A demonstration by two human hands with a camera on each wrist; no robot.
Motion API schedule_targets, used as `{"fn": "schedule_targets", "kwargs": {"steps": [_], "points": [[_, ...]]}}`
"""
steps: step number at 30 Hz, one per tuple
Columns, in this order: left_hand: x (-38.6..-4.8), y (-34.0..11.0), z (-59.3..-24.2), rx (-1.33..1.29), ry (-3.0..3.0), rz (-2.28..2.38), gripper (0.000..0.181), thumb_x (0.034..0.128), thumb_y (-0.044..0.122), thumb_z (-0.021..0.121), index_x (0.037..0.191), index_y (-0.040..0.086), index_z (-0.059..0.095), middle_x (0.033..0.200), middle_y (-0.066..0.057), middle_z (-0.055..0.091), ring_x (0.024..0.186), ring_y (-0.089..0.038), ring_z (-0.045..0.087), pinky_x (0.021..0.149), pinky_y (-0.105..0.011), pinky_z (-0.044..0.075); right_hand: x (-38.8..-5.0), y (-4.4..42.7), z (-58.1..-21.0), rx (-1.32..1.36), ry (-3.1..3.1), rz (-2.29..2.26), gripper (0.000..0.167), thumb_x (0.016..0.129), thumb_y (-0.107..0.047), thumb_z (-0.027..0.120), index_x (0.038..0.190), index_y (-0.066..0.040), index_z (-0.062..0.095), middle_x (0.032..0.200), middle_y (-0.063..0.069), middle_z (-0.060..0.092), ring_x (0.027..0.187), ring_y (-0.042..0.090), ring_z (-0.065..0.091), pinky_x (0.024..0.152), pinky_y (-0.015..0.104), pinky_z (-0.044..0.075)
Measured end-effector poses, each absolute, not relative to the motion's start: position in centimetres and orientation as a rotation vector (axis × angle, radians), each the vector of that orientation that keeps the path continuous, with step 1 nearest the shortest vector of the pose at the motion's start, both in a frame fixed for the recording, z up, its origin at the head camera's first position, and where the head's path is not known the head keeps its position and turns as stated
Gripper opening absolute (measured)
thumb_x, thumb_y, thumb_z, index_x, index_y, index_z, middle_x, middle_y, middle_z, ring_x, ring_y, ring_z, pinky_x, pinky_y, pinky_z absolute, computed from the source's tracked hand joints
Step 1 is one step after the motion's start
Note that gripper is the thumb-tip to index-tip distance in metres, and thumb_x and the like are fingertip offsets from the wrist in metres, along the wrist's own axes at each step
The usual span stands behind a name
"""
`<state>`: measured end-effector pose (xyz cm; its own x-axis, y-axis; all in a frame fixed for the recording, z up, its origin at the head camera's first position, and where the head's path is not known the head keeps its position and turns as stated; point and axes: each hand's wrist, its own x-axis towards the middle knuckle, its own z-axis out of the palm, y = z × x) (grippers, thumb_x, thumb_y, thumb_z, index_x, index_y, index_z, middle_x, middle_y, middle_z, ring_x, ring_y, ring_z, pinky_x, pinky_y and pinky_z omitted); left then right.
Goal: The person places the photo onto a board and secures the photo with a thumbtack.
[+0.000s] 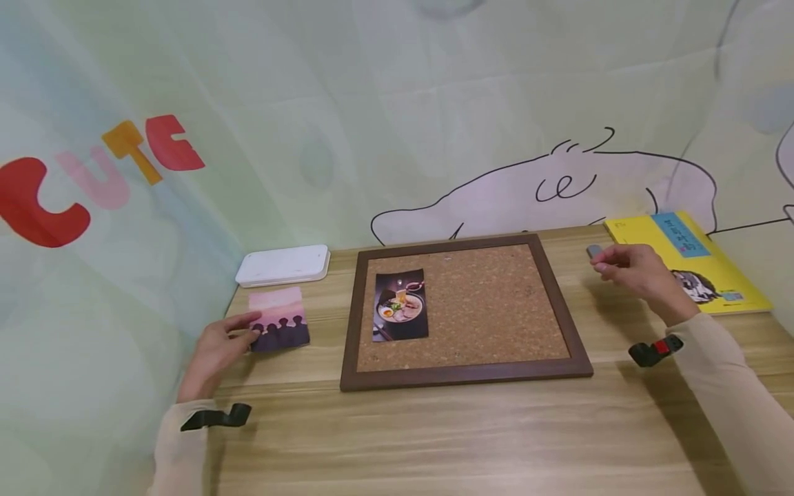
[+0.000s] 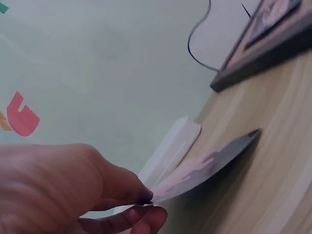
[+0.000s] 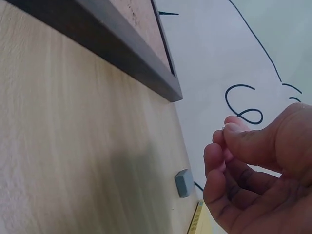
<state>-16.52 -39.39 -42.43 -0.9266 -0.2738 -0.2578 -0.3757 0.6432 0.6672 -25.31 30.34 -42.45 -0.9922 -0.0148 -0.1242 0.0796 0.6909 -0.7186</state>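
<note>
My left hand [image 1: 217, 351] pinches the left edge of a photo print [image 1: 282, 320] of dark silhouettes against a pink sky. In the left wrist view the photo [image 2: 195, 173] bends up off the table, its far corner low near the wood. To the right of the corkboard [image 1: 490, 310], my right hand [image 1: 639, 272] is raised above the table. Its thumb and index finger pinch a tiny pale thing that looks like a push pin [image 3: 224, 127], mostly hidden by the fingertips. A ramen photo [image 1: 400, 306] lies on the corkboard's left part, with a small shiny pin [image 1: 400, 282] near its top.
A small grey block [image 1: 593, 251] lies on the table beyond the right fingertips. At the right back is a yellow book [image 1: 738, 275]. A white flat case [image 1: 283, 266] stands at the left back. A printed curtain [image 1: 298, 124] borders the table's back and left.
</note>
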Motion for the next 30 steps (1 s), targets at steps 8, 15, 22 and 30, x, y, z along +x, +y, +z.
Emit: {"fn": "schedule_targets", "kwargs": {"steps": [8,15,22,30], "points": [[-16.6,-37.9,-40.9,-0.393,2.672,1.252,0.054,0.1084,0.024,0.059,0.161,0.013,0.051,0.160,-0.022,0.050,0.114,-0.011,0.057,0.083,-0.015,0.053,-25.1,30.0,-41.9,0.053,2.790,-1.191,0.029,0.110,-0.014,0.059,0.132,0.005,0.063,0.125,0.029,0.066,0.107,0.036,0.061,0.075,0.021,0.052],[-16.7,-36.1,-39.4,-0.277,2.670,1.314,0.053,0.1086,0.027,0.062,0.160,0.016,0.053,0.160,-0.020,0.051,0.102,-0.002,0.059,0.087,-0.024,0.057,-24.9,29.4,-41.3,0.084,2.769,-1.253,0.037,0.110,-0.025,0.062,0.134,0.003,0.064,0.118,0.019,0.069,0.099,0.025,0.064,0.078,0.024,0.055],[-17.0,-34.7,-38.9,-0.192,2.676,1.336,0.053,0.1076,0.026,0.064,0.158,0.015,0.055,0.161,-0.019,0.052,0.101,0.000,0.060,0.088,-0.023,0.056,-24.8,29.3,-41.0,0.053,2.755,-1.315,0.040,0.109,-0.029,0.064,0.133,0.004,0.065,0.100,-0.006,0.071,0.088,0.009,0.065,0.077,0.024,0.055],[-17.6,-33.1,-39.1,-0.094,2.587,1.410,0.055,0.1066,0.024,0.066,0.159,0.013,0.054,0.166,-0.017,0.049,0.104,0.006,0.062,0.091,-0.020,0.055,-24.7,29.1,-40.9,-0.013,2.723,-1.305,0.039,0.108,-0.029,0.065,0.131,0.003,0.066,0.103,-0.002,0.075,0.089,0.008,0.069,0.080,0.023,0.057]]}}
